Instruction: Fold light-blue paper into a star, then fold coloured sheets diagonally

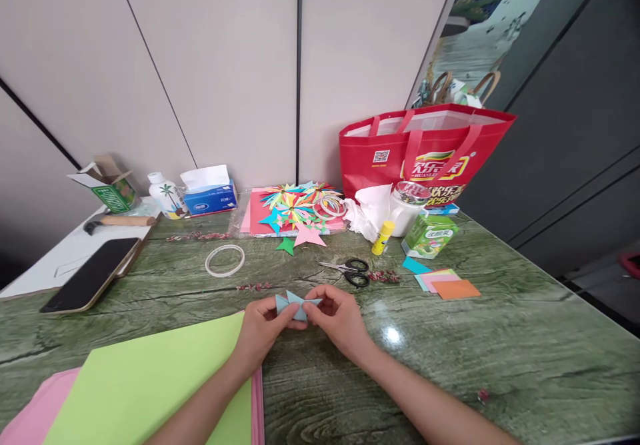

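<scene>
A small light-blue folded paper (296,304) with pointed corners is held between both hands above the table. My left hand (263,325) pinches its left part, the thumb lying across the front. My right hand (340,315) grips the right end between thumb and fingers. The fingers hide part of the folds. Just beyond the hands lie black-handled scissors (350,270), with their blades pointing left. Under my left forearm is a stack of large paper sheets, yellow-green (165,372) on top and pink (45,405) below.
Folded paper stars (310,233) and colourful paper pieces lie at the back. A tape roll (225,260), glue stick (383,238), small carton (431,235), coloured paper strips (457,289), phone (93,275), tissue box (212,198) and red bag (373,158) surround the work area.
</scene>
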Available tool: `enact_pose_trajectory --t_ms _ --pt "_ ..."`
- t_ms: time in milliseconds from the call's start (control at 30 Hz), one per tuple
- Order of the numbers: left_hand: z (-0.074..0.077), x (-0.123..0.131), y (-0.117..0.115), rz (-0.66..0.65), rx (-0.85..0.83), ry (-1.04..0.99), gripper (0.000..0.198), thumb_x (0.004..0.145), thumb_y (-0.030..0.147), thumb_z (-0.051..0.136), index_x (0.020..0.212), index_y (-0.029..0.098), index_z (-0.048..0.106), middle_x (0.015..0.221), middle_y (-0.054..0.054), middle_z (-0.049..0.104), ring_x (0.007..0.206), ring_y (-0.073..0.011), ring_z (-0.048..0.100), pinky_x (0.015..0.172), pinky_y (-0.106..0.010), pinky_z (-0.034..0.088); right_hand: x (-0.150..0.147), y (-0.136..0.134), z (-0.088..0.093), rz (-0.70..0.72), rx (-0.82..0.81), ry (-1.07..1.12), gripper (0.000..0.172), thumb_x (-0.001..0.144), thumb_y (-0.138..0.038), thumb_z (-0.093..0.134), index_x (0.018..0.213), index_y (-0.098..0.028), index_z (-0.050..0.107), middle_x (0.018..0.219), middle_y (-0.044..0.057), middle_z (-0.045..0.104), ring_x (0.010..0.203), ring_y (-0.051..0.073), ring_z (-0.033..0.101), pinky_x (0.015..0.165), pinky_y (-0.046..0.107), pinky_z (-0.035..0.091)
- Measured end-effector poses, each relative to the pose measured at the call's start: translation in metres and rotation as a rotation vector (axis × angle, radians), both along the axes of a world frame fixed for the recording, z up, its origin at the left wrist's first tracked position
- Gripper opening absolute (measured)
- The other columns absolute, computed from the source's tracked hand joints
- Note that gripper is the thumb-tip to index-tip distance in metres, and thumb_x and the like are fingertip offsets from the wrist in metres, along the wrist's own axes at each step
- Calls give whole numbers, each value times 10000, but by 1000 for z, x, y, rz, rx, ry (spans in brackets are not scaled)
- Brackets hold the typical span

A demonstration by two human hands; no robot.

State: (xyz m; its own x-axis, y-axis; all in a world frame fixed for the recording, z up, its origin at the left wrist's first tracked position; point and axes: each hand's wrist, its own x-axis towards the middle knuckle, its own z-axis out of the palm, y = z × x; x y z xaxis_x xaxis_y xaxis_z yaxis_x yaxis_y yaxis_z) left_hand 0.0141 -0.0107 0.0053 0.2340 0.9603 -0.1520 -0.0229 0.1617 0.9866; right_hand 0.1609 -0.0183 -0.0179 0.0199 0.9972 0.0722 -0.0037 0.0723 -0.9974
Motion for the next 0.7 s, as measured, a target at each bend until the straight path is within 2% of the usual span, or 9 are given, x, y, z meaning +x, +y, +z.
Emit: enact_pose_trajectory --t_ms 100,200,267,333,433,500,600,700 --pt "0 0 -1 35 -7 -26 192 614 333 721 628 144 689 673 -25 680 653 -211 652 666 -316 537 0 2 0 -21 -20 145 225 621 -253 697 778 -173 557 581 -45 538 499 93 490 484 208 413" --pt "-1 0 -1 66 -37 -43 204 600 342 725 641 147 679 682 -26 679 654 -198 640 669 -311 527 1 4 -2 -5 -34 215 250 628 -275 704 809 -173 566 610 -36 565 531 100 524 521 218 441" --pt "-1 -1 0 47 -26 29 202 597 332 729 642 144 668 637 -20 666 597 -167 613 614 -267 507 3 5 -3 -2 -21 179 228 648 -286 695 816 -169 596 634 -24 577 552 105 532 529 219 442" --pt "-1 -2 0 -32 -13 89 196 612 321 724 649 140 658 606 -20 658 568 -145 588 585 -236 477 5 5 -3 -15 16 106 189 683 -294 670 819 -168 632 664 -8 594 574 112 538 530 219 437" --pt "-1 -1 0 -186 -58 20 233 663 361 685 751 146 667 654 -29 669 626 -156 598 626 -248 469 6 4 -1 -8 123 -31 157 750 -281 608 854 -184 674 766 26 639 666 137 571 573 231 446" --pt "-2 0 -1 -238 -73 -6 275 683 400 660 785 146 673 636 -17 652 613 -146 582 610 -238 457 6 3 0 25 207 -121 159 768 -258 592 881 -196 686 806 36 646 714 147 581 597 236 451" --pt "-3 1 -2 -234 -87 36 302 671 428 663 707 128 673 567 2 604 533 -110 523 534 -203 418 6 1 2 57 258 -185 198 757 -229 608 947 -204 658 772 22 638 690 139 582 598 232 465" --pt "-3 1 -3 -112 -144 -27 307 639 429 689 695 129 656 576 3 604 512 -100 515 511 -199 417 6 -1 4 35 323 -235 176 794 -201 556 958 -203 618 838 38 631 758 148 588 637 243 480"
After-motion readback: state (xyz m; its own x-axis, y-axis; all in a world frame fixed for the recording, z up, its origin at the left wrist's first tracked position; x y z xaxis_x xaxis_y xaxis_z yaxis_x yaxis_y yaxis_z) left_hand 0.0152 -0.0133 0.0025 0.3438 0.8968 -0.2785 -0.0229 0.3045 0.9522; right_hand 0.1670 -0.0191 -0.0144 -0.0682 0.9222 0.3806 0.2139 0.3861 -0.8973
